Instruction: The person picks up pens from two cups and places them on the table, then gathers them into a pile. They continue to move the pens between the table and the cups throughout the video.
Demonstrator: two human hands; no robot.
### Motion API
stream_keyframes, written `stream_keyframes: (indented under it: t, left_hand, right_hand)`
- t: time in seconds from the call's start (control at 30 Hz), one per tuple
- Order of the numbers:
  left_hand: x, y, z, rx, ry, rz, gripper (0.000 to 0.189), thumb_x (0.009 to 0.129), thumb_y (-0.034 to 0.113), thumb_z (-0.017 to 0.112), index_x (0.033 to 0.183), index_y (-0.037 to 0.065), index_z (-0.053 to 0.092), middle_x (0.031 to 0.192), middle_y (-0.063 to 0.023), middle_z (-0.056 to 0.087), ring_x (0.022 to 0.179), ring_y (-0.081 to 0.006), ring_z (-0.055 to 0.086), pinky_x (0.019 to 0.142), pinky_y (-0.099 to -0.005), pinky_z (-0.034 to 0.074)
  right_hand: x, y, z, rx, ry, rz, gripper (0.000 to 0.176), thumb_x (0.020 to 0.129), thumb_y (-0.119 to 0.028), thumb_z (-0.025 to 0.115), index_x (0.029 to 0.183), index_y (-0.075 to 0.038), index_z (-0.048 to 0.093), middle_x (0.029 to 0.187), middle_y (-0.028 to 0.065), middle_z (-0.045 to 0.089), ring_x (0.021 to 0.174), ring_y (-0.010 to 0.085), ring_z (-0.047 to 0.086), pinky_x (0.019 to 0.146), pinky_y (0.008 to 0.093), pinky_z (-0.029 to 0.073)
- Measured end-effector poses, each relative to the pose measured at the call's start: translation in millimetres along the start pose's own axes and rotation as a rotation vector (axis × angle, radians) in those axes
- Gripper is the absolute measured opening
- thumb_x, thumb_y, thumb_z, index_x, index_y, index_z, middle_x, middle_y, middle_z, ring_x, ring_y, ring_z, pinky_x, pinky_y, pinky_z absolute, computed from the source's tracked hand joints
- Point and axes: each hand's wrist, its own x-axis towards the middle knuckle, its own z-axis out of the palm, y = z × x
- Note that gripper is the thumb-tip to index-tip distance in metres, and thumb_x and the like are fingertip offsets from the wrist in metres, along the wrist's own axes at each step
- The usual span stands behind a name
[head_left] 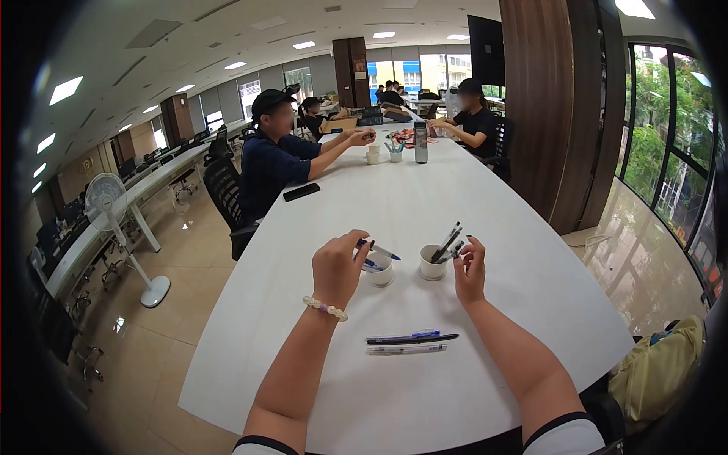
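My left hand (338, 265) is curled over a small white cup (381, 273) and grips a blue pen (377, 250) whose tip points right. A beaded bracelet circles that wrist. My right hand (471, 269) pinches a dark pen (453, 254) at the rim of a second white cup (432, 265), which holds several dark pens. Three pens (409, 341) lie side by side on the white table (394, 394) between my forearms.
A person in a dark shirt and cap sits at the left side with a black phone (301, 192) nearby. Another person sits far right. A grey bottle (421, 142), cups and pens stand mid-table. A white fan (114, 227) stands on the left; a yellow bag (660, 375) on the right.
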Motion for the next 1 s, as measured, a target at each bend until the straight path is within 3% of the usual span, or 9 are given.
stream_keyframes:
  t: [0.33, 0.43, 0.5, 0.63, 0.7, 0.73, 0.8, 0.93, 1.0]
  left_hand:
    - [-24.9, -23.0, 36.1, 0.145, -0.116, 0.096, 0.012, 0.076, 0.016, 0.069, 0.083, 0.012, 0.06, 0.061, -0.0043, 0.06, 0.052, -0.0192, 0.055, 0.055, -0.0317, 0.04]
    - [-31.2, -26.6, 40.7, 0.187, -0.1, 0.131, 0.013, 0.074, 0.015, 0.07, 0.083, 0.013, 0.06, 0.066, -0.0016, 0.061, 0.062, -0.0181, 0.055, 0.061, -0.0321, 0.039]
    - [-30.7, -25.7, 40.3, 0.192, 0.07, 0.27, 0.016, 0.071, 0.015, 0.072, 0.083, 0.014, 0.061, 0.072, -0.0004, 0.06, 0.075, -0.0178, 0.053, 0.069, -0.033, 0.037]
    - [-25.2, -2.0, 32.3, 0.132, 0.188, 0.346, 0.017, 0.069, 0.016, 0.072, 0.083, 0.015, 0.062, 0.078, 0.0004, 0.059, 0.082, -0.0166, 0.052, 0.073, -0.0336, 0.036]
    - [-20.4, 6.9, 26.9, -0.15, -0.269, 0.477, 0.017, 0.071, 0.018, 0.07, 0.085, 0.014, 0.062, 0.08, -0.0022, 0.06, 0.08, -0.018, 0.054, 0.071, -0.0341, 0.039]
    - [-22.2, 10.9, 25.4, -0.151, -0.276, 0.476, 0.017, 0.071, 0.018, 0.07, 0.085, 0.014, 0.062, 0.08, -0.0022, 0.06, 0.08, -0.018, 0.054, 0.071, -0.0341, 0.039]
    - [-25.5, 19.4, 22.4, -0.249, -0.947, 0.245, 0.018, 0.075, 0.023, 0.066, 0.089, 0.011, 0.061, 0.083, -0.0046, 0.06, 0.078, -0.0218, 0.056, 0.07, -0.0349, 0.043]
    - [-38.7, 35.1, 16.3, -0.106, -1.282, 0.014, 0.027, 0.077, 0.029, 0.061, 0.09, 0.007, 0.062, 0.085, -0.0087, 0.061, 0.077, -0.0236, 0.059, 0.069, -0.0332, 0.046]
    - [-39.9, 37.0, 18.8, -0.114, -1.342, 0.033, 0.028, 0.075, 0.029, 0.062, 0.092, 0.006, 0.062, 0.086, -0.0096, 0.062, 0.079, -0.0232, 0.059, 0.069, -0.0331, 0.047]
  right_hand:
    - [1.3, -4.0, -0.7, -0.005, 0.006, -0.01, 0.048, 0.08, -0.007, 0.053, 0.124, -0.01, 0.036, 0.089, 0.0037, 0.047, 0.07, 0.0131, 0.043, 0.067, 0.027, 0.041]
    - [0.1, -3.2, -1.3, -0.005, -0.003, -0.006, 0.047, 0.08, -0.007, 0.053, 0.124, -0.01, 0.036, 0.089, 0.004, 0.047, 0.069, 0.0132, 0.042, 0.067, 0.0271, 0.041]
    - [0.9, -2.3, -0.5, 0.003, -0.009, -0.007, 0.047, 0.079, -0.007, 0.053, 0.124, -0.01, 0.036, 0.089, 0.0041, 0.047, 0.069, 0.0133, 0.042, 0.067, 0.0272, 0.041]
    - [1.4, -2.4, -0.8, 0.003, 0.002, -0.01, 0.047, 0.079, -0.007, 0.053, 0.123, -0.01, 0.037, 0.09, 0.0043, 0.047, 0.07, 0.0133, 0.042, 0.067, 0.0272, 0.041]
    - [1.0, -3.4, -1.1, 0.004, 0.007, 0.001, 0.047, 0.079, -0.007, 0.053, 0.123, -0.009, 0.037, 0.09, 0.0044, 0.047, 0.07, 0.0134, 0.042, 0.068, 0.0272, 0.041]
    - [1.7, -3.9, -1.2, -0.001, 0.013, -0.013, 0.047, 0.079, -0.007, 0.053, 0.123, -0.009, 0.036, 0.09, 0.0044, 0.047, 0.07, 0.0134, 0.042, 0.068, 0.0272, 0.041]
    - [0.0, -3.6, -1.2, -0.006, 0.018, -0.024, 0.047, 0.079, -0.007, 0.053, 0.123, -0.009, 0.036, 0.09, 0.0043, 0.047, 0.071, 0.0134, 0.042, 0.068, 0.0272, 0.041]
    - [2.1, -1.4, -1.5, -0.007, 0.028, -0.056, 0.048, 0.079, -0.007, 0.053, 0.124, -0.009, 0.036, 0.091, 0.0046, 0.046, 0.071, 0.0135, 0.041, 0.068, 0.0273, 0.04]
    - [-0.6, -1.3, -2.3, -0.01, 0.027, -0.054, 0.048, 0.08, -0.007, 0.053, 0.124, -0.009, 0.036, 0.091, 0.0046, 0.046, 0.071, 0.0136, 0.041, 0.068, 0.0273, 0.04]
